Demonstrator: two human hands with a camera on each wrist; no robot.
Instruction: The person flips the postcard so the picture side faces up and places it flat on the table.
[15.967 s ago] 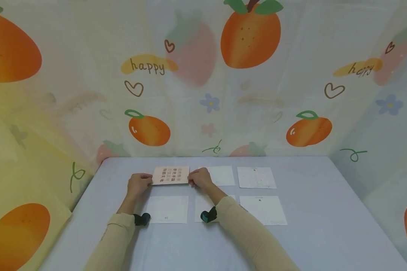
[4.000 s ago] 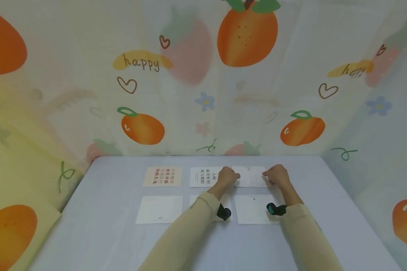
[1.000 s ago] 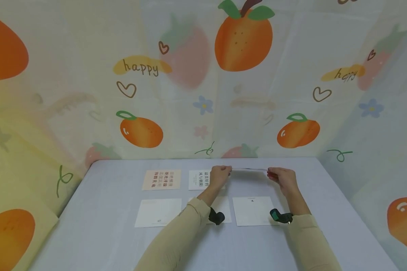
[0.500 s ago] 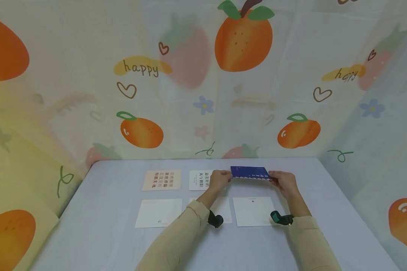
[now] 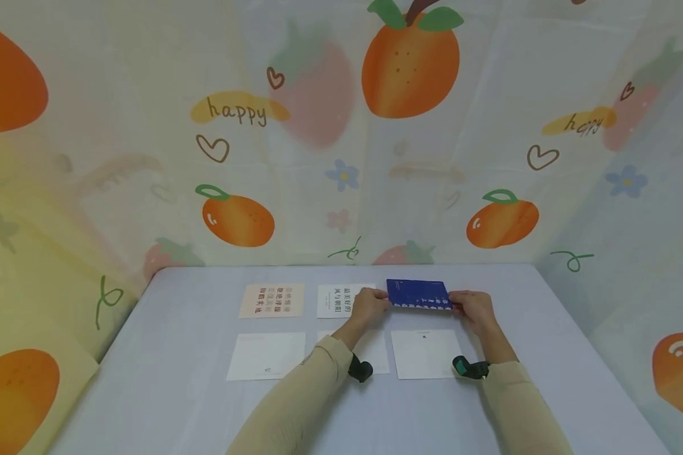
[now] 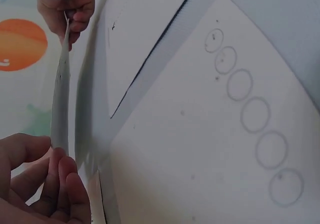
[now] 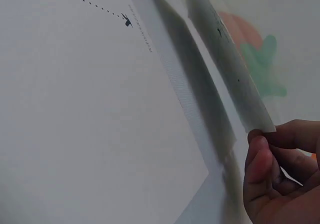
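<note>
A dark blue postcard (image 5: 419, 294) with white writing is at the back right of the table, tilted with its blue face up. My left hand (image 5: 369, 304) pinches its left edge and my right hand (image 5: 474, 308) pinches its right edge. Both wrist views show the card's pale back (image 7: 227, 59), held just off the tabletop. Left of it lies a white postcard with black characters (image 5: 334, 301), partly covered by my left hand. Farther left is a beige postcard (image 5: 271, 300) with brown lettering.
In the near row several white-backed cards lie flat: a left card (image 5: 266, 356), a middle card (image 5: 374, 352) partly under my left forearm, and a right card (image 5: 425, 354). A fruit-print cloth (image 5: 313, 208) hangs behind the white table (image 5: 165, 354).
Over the last second the postcard has turned from edge-on to show its blue face and tipped lower. Earlier it lay white side up; the left and middle back cards were handled before it.
</note>
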